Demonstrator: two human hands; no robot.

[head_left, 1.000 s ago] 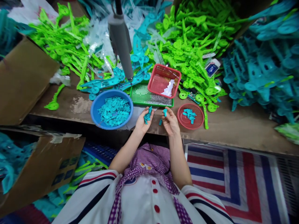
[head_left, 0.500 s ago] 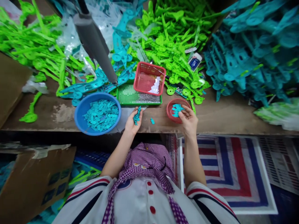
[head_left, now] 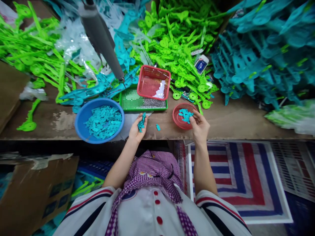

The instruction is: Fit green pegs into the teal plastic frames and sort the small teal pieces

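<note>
My left hand is curled around a handful of small teal plastic pieces, just right of a blue basin full of similar pieces. My right hand is at the right edge of a small round red basket. Its thumb and fingers are bent together beside the teal pieces lying inside. Whatever sits between those fingertips is too small to make out. One loose teal piece lies on the bench between my hands.
A green perforated tray holds small metal parts, with a red rectangular basket resting on it. Above the tray hangs a grey powered screwdriver. Green parts and teal parts are heaped behind. The wooden bench ends near my wrists.
The whole view has shifted slightly. My right hand has drawn a little to the right relative to the small red basket. My left hand keeps its handful in nearly the same place.
</note>
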